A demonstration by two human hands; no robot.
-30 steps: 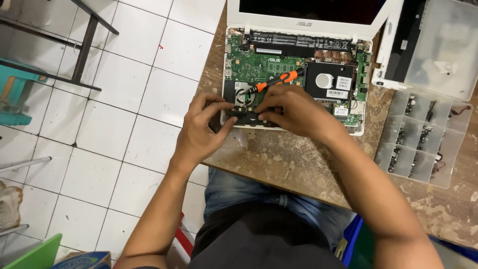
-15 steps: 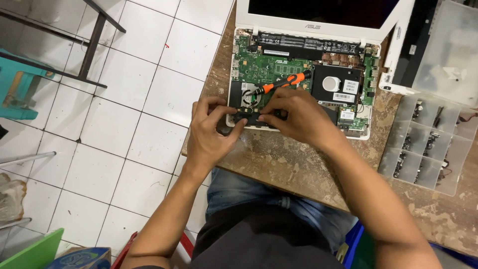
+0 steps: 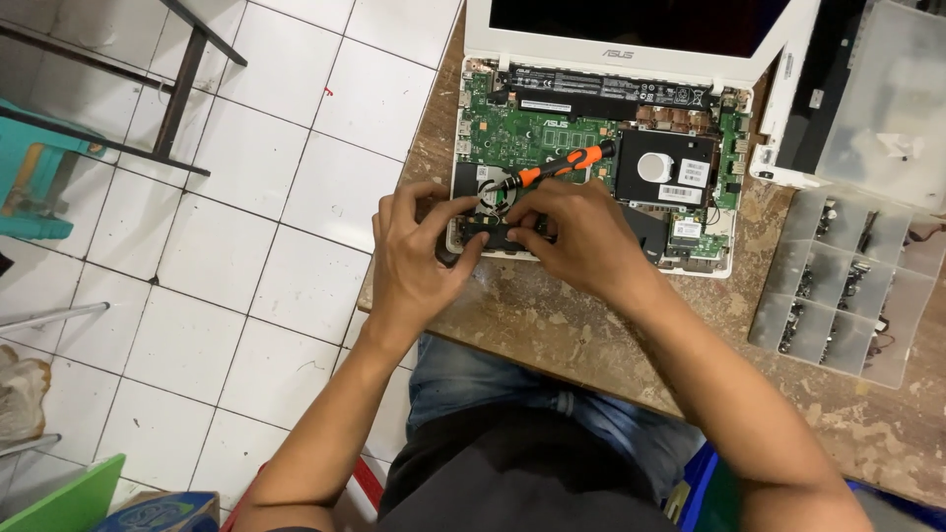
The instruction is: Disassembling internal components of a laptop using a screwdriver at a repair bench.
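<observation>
Left hand [image 3: 419, 261] pinches the left end of a small black part [image 3: 490, 234] at the laptop's [image 3: 591, 148] front-left corner; fingers closed on it, thumb on the near side, so the part stays level over the open chassis. Right hand [image 3: 581, 241] closes on the part's right end, mirroring the left; a two-handed grip looks meant to keep the narrow piece from twisting; whether it is seated or lifted I cannot tell, the hands cover it. Just beyond the grip, an orange-black screwdriver [image 3: 552, 167] lies across the green board [image 3: 532, 133], parked within reach of the right hand. Further beyond, the white lid stands open. Well right of the grip, a clear parts box [image 3: 838, 286] with small compartments sits on the counter [image 3: 591, 345], its lid flipped back so the compartments stay open.
</observation>
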